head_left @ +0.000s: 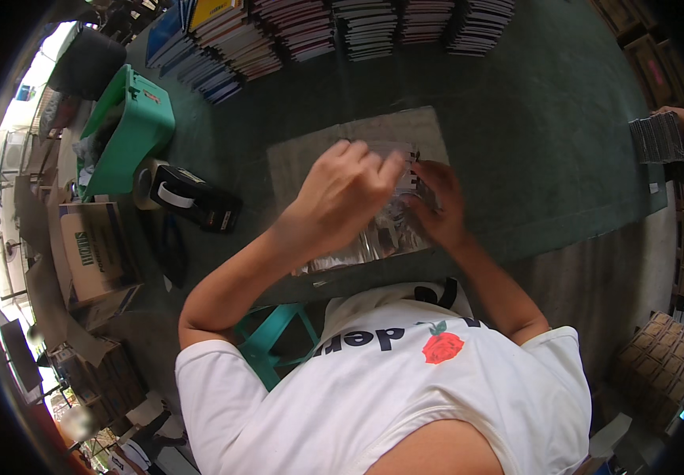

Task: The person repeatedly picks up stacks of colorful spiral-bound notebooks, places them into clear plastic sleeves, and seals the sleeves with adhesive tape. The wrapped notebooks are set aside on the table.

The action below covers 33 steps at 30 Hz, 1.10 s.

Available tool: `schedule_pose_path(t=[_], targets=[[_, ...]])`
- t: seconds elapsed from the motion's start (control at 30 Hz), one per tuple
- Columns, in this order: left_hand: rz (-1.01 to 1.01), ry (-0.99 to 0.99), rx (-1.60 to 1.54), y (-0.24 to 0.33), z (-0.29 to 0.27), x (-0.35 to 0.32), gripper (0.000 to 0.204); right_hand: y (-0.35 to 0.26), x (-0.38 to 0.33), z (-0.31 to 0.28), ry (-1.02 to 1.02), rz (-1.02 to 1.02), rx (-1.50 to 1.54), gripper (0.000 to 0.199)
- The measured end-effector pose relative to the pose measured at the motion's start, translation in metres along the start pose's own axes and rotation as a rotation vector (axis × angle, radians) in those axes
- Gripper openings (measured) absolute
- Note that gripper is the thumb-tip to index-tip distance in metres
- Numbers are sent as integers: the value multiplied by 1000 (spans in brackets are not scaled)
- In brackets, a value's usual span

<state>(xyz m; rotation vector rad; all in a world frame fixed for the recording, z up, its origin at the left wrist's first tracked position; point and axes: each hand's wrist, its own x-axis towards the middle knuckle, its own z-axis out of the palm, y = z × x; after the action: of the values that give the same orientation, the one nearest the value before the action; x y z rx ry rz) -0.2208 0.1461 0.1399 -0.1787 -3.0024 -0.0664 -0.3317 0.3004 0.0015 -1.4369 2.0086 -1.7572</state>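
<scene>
Clear plastic packaging [377,240] lies flat on the dark green table in front of me, crinkled and shiny along its near side. A pale piece with black marks [411,176] shows at its right, partly covered by my hands. My left hand [342,190] is over the middle of the packaging, slightly blurred, its fingers curled in; whatever they hold is hidden. At the right side of the packaging, my right hand [443,207] has its thumb and fingers bent round the edge, gripping the plastic.
Stacks of notebooks [369,28] line the table's far side. To the left are a green bin [156,119], a black tape dispenser [207,207] and a cardboard box [96,249]. At far right, another person's hand [681,119] holds a dark stack [659,140]. A green stool [266,340] stands below.
</scene>
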Motion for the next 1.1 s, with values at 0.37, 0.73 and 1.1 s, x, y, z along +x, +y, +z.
schedule_pose_path(t=[0.37,0.73,1.1], targets=[[208,109,62,-51,-19,0,21,-9,45,-24,-331,-553,-564,48],[280,87,-173,-40,-22,31,15,-15,27,-8,-270,-403,-566,40],[418,-65,-23,-25,-25,8,29,-14,29,-9,-283,-405,-424,45]])
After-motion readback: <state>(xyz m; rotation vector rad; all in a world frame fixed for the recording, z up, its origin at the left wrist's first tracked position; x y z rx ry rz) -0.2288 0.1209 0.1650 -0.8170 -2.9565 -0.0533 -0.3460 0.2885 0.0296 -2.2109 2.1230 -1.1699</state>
